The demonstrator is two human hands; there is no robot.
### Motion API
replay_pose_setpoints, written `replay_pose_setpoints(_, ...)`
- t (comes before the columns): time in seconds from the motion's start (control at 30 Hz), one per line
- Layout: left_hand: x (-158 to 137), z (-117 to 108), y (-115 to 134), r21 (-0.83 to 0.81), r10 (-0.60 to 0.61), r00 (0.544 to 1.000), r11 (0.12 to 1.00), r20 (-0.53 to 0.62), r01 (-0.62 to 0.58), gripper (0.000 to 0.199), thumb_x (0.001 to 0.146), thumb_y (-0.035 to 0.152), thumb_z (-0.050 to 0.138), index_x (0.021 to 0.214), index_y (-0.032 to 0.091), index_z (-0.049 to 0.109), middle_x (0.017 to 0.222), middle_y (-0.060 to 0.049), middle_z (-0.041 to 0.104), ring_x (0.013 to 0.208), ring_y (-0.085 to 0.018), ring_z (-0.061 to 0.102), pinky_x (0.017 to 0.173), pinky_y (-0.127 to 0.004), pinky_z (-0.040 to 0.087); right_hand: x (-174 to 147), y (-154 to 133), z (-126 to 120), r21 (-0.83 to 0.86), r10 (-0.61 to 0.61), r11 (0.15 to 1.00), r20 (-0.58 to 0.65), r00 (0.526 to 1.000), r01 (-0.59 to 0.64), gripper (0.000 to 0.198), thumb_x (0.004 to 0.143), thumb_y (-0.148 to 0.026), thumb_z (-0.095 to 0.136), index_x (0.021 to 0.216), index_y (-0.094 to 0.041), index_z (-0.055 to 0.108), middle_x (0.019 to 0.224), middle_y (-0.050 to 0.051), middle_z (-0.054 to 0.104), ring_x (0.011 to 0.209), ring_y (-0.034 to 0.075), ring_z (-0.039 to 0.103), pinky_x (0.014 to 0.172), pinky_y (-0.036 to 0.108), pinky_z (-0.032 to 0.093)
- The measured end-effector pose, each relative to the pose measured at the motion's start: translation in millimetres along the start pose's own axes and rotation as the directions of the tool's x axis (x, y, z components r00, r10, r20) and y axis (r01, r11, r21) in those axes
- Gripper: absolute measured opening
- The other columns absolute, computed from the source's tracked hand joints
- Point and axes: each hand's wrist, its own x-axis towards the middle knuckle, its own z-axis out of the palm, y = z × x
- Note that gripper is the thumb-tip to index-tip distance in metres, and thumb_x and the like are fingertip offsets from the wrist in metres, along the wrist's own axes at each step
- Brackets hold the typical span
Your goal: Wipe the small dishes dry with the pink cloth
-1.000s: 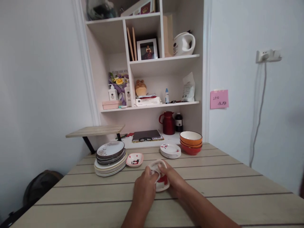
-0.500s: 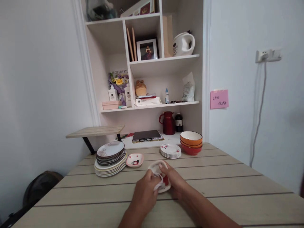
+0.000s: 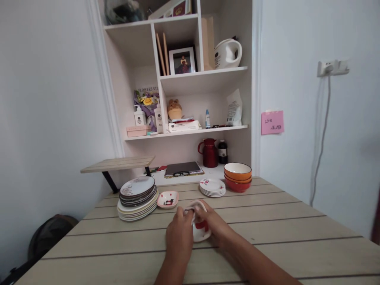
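My right hand (image 3: 216, 225) grips a small white dish (image 3: 202, 234) with a red pattern by its right side, tilted up above the table. My left hand (image 3: 179, 232) is closed on a white cloth or tissue (image 3: 193, 215), mostly hidden by the fingers, and presses it against the dish's upper inside. Just beyond my left hand lies a similar square dish (image 3: 168, 200) with a pink rim and a black-and-red picture.
A tall stack of plates (image 3: 137, 202) stands at the left, beside a small raised wooden shelf (image 3: 118, 163). Farther back are small flowered plates (image 3: 212, 188) and stacked orange and red bowls (image 3: 238, 178). A red jug (image 3: 209, 153) stands behind them.
My left hand has moved the cloth from the dish's middle up to its far rim, uncovering more of the red pattern. The dish stays in my right hand.
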Motion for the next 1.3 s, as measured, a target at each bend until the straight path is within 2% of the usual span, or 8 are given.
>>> replay_pose_setpoints(0.17,-6,3,-3,-0.106,0.171,0.985,0.979,-0.010,-0.172,0.037,0.083,0.014,0.051,0.114,0.031,0.060,0.117,-0.003,0.053,0.098,-0.017,0.058,0.082,-0.026,0.044,5,3,-4,0.109,0.066,0.992,-0.079,0.995,-0.057,0.039,0.069,-0.048,0.073,0.094,-0.021,0.060,0.077,0.001,0.067,0.071,0.020,0.061,0.069,0.032,0.045)
replay_pose_setpoints(0.3,-8,9,-9,-0.235,0.251,0.968,0.939,-0.030,-0.251,0.035,0.082,0.012,0.050,0.107,0.032,0.064,0.114,0.000,0.055,0.096,-0.015,0.059,0.083,-0.023,0.043,-1,-2,-1,0.033,0.007,0.999,-0.002,1.000,-0.007,0.038,0.072,-0.049,0.073,0.093,-0.020,0.061,0.075,0.001,0.065,0.069,0.018,0.057,0.065,0.029,0.041)
replay_pose_setpoints(0.47,-4,12,-12,-0.211,0.143,0.987,0.965,-0.076,-0.156,0.040,0.087,0.015,0.048,0.122,0.033,0.058,0.119,-0.002,0.053,0.099,-0.016,0.060,0.081,-0.024,0.044,-8,-5,0,-0.099,-0.030,0.994,0.094,0.995,0.039,0.041,0.076,-0.053,0.069,0.101,-0.021,0.062,0.084,0.002,0.066,0.079,0.020,0.058,0.073,0.031,0.042)
replay_pose_setpoints(0.67,0,3,1,-0.008,-0.046,0.998,0.999,-0.033,0.046,0.034,0.092,0.017,0.043,0.121,0.030,0.055,0.115,-0.006,0.052,0.095,-0.018,0.062,0.074,-0.026,0.045,-3,0,0,-0.072,-0.043,0.996,0.045,0.998,0.046,0.040,0.074,-0.049,0.071,0.102,-0.022,0.063,0.088,0.003,0.069,0.084,0.022,0.060,0.078,0.033,0.042)
replay_pose_setpoints(0.83,-5,3,4,-0.042,0.067,0.998,0.997,0.022,-0.066,0.038,0.086,0.016,0.050,0.120,0.031,0.055,0.117,-0.004,0.052,0.096,-0.018,0.060,0.078,-0.027,0.045,1,3,-1,0.066,0.045,0.997,-0.093,0.995,-0.039,0.040,0.071,-0.048,0.072,0.097,-0.021,0.061,0.084,0.003,0.069,0.075,0.021,0.062,0.072,0.033,0.045)
replay_pose_setpoints(1.03,-8,8,-10,-0.248,0.246,0.969,0.938,-0.019,-0.244,0.025,0.083,0.016,0.053,0.102,0.029,0.063,0.109,0.000,0.056,0.096,-0.015,0.059,0.083,-0.022,0.043,-2,-1,0,0.043,0.019,0.999,-0.059,0.998,-0.017,0.037,0.071,-0.048,0.072,0.094,-0.020,0.061,0.073,0.000,0.064,0.067,0.018,0.057,0.064,0.030,0.042)
replay_pose_setpoints(1.13,-6,11,-13,-0.281,0.222,0.974,0.932,-0.053,-0.228,0.029,0.085,0.015,0.052,0.107,0.031,0.063,0.109,0.000,0.056,0.096,-0.014,0.059,0.083,-0.021,0.043,-6,-6,2,-0.006,-0.019,1.000,0.013,1.000,0.019,0.037,0.073,-0.049,0.071,0.094,-0.020,0.062,0.078,0.001,0.065,0.072,0.018,0.057,0.068,0.030,0.042)
replay_pose_setpoints(1.3,-1,12,-12,-0.141,0.029,0.994,0.989,-0.107,-0.044,0.040,0.090,0.018,0.048,0.125,0.034,0.054,0.116,-0.003,0.054,0.095,-0.017,0.061,0.077,-0.024,0.044,-6,-4,3,-0.085,-0.051,0.995,0.078,0.996,0.057,0.041,0.072,-0.052,0.072,0.098,-0.021,0.063,0.086,0.003,0.068,0.082,0.022,0.059,0.075,0.033,0.042)
